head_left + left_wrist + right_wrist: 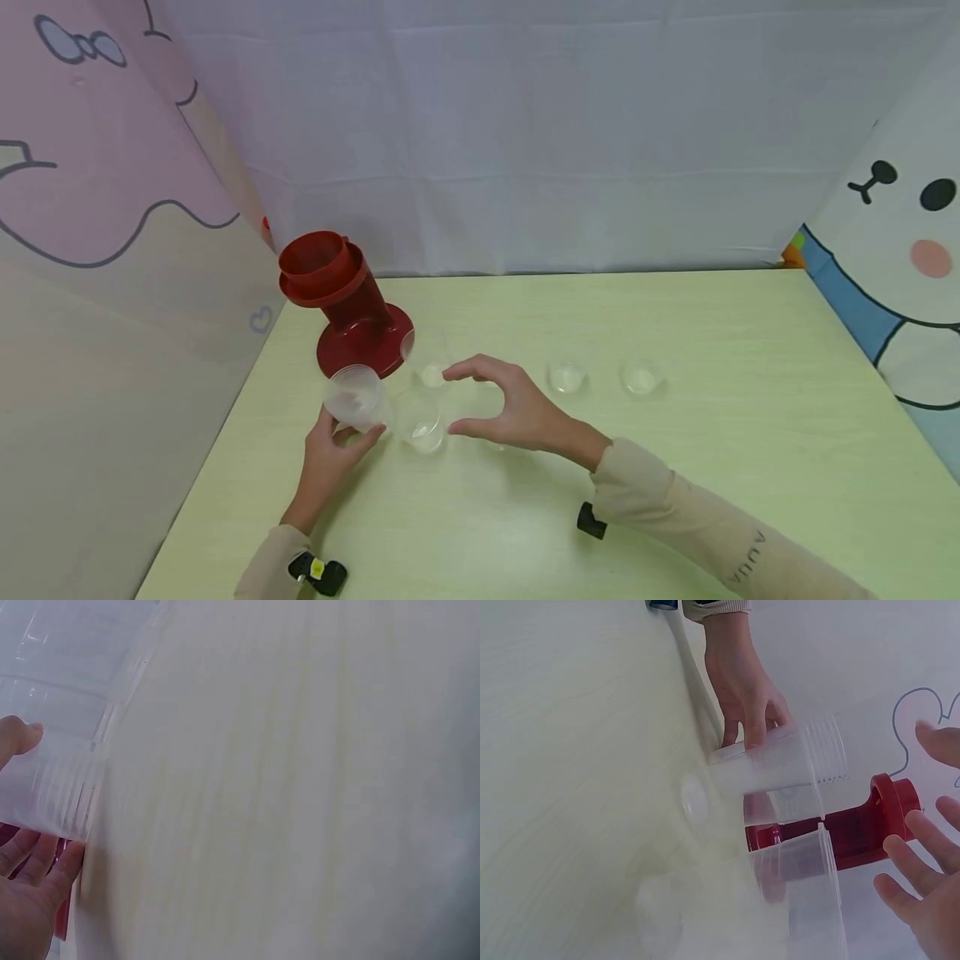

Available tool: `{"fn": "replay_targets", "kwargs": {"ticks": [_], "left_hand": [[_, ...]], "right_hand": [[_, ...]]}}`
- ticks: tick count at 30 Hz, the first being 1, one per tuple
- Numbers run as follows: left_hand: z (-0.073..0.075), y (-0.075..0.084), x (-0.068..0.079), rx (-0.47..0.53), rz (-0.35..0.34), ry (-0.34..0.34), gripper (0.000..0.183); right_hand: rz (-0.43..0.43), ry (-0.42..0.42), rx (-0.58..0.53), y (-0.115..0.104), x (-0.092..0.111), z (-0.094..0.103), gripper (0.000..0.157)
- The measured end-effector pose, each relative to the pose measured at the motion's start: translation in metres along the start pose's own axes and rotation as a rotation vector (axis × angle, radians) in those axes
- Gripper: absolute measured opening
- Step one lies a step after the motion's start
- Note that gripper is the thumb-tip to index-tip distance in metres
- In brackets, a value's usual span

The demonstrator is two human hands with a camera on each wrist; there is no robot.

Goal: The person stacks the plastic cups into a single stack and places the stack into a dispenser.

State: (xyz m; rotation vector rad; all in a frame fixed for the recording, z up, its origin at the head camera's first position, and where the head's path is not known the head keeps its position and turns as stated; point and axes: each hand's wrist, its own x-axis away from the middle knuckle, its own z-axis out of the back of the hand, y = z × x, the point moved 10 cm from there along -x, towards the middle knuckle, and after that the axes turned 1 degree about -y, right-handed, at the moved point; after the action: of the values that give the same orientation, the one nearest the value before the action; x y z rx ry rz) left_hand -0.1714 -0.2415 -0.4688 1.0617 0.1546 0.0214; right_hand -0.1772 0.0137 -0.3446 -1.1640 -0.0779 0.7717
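My left hand (333, 458) grips a stack of nested clear plastic cups (355, 395) at the left of the table, the rims facing up. The thumb lies on one side of the stack (56, 712) and the fingers on the other in the left wrist view. Right beside the stack stands a clear cup (420, 423), and another clear cup (432, 372) is just behind it. My right hand (517, 408) is to the right of these cups, thumb and fingers spread wide in a curve. In the right wrist view its fingers (922, 859) are apart from the cup walls.
A dark red plastic stand (348, 308) with a round base and an open tube top is at the table's back left. Two more clear cups, one (567, 377) and another (641, 377), stand right of my right hand. A white curtain (525, 142) hangs behind the table.
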Motion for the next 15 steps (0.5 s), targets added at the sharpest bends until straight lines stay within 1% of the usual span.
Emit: {"fn": "replay_targets", "kwargs": {"ticks": [5, 8, 15], "left_hand": [[-0.001, 0.002, 0.000, 0.004, 0.005, -0.005, 0.069], [0.000, 0.001, 0.001, 0.003, 0.008, 0.000, 0.069], [0.000, -0.003, 0.001, 0.009, -0.013, 0.007, 0.070]], "right_hand": [[-0.007, 0.027, 0.003, 0.006, 0.007, 0.005, 0.053], [0.002, 0.042, 0.005, 0.008, 0.011, 0.008, 0.053], [-0.004, 0.063, 0.005, 0.012, 0.018, 0.013, 0.053]]}}
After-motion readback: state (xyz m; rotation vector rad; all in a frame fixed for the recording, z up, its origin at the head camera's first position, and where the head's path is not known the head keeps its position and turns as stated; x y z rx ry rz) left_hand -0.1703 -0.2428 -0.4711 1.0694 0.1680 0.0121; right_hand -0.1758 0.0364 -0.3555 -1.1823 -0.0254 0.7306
